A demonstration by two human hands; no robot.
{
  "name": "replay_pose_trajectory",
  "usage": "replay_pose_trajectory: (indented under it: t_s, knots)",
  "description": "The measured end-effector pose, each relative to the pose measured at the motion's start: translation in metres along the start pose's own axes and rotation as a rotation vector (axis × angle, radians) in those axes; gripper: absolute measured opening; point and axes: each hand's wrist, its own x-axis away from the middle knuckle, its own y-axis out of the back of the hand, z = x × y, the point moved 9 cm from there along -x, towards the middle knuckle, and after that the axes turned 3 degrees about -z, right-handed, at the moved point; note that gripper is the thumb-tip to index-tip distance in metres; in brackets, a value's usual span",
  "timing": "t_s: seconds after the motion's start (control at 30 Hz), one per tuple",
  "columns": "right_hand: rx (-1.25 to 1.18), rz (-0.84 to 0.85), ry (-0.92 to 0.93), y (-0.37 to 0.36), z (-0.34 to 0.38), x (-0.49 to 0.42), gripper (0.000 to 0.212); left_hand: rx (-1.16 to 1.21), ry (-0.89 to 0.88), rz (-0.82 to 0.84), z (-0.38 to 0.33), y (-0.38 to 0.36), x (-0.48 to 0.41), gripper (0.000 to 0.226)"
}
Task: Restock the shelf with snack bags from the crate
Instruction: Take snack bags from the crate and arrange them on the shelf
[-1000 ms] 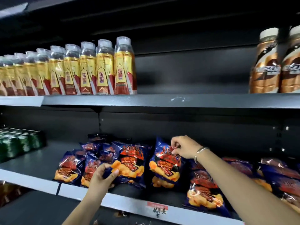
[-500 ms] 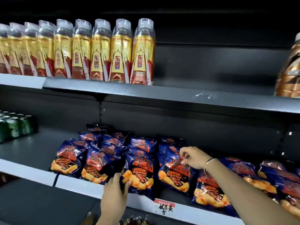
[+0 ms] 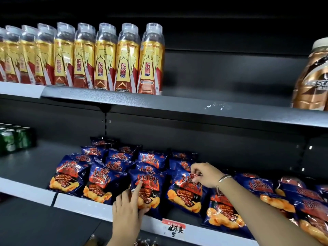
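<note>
Blue foil snack bags already filling most of the lower shelf across centre and right of frame, so judging restock well along; crate not in view, so unable to tell how many bags left to load

Currently straightening the front row rather than placing a fresh bag, by the look of it

Left hand at lower centre, gripping the lower edge of the centre front bag: thumb under, index finger stretched up along the bag face, other fingers curled

Right hand right of centre, fingers curled and pinching the top edge of the next bag to the right; silver bracelet showing on that wrist

Counting:
- front row: roughly six bags visible, rightmost ones cut off by frame edge
- behind: about eight more in overlapping rows toward the back, exact count unclear in the dark
- bare shelf remaining at centre left, between bags and green cans
- green cans: about five tops showing, far left, partly cropped

Upper shelf:
- yellow-red drink bottles: nine counted at upper left, more possibly cut off
- brown bottle: one, upper right edge

Price tag sitting on the shelf lip below the bags, lower centre
</note>
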Motion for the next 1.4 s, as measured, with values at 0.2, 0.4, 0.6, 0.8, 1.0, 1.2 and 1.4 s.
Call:
replay_pose_trajectory:
  t_s: [0.2, 0.4, 0.6, 0.8, 1.0, 1.2, 1.4]
  knots:
    - [-0.021, 0.043, 0.02, -0.008, 0.009, -0.001, 0.024, -0.033, 0.056, 0.096, 0.008, -0.014, -0.016, 0.111]
    - [0.053, 0.106, 0.016, -0.025, 0.019, -0.004, 0.033, -0.092, 0.055, 0.082, 0.009, -0.016, -0.017, 0.103]
    - [0.069, 0.152, 0.01, -0.031, 0.019, -0.004, 0.046, -0.089, 0.012, 0.07, -0.002, -0.01, -0.013, 0.115]
    - [0.013, 0.093, 0.011, -0.017, 0.011, 0.0, 0.042, -0.076, -0.039, 0.075, -0.013, -0.006, -0.009, 0.126]
    - [-0.041, -0.055, 0.048, 0.016, -0.002, 0.021, 0.026, -0.038, -0.104, 0.053, -0.031, -0.003, 0.006, 0.117]
    - [-0.075, -0.252, -0.007, 0.061, -0.047, 0.059, 0.013, 0.093, -0.243, -0.039, -0.083, 0.017, 0.019, 0.06]
    - [-0.087, -0.457, -0.161, 0.102, -0.116, 0.123, 0.012, 0.379, -0.513, -0.151, -0.18, 0.042, 0.043, 0.045]
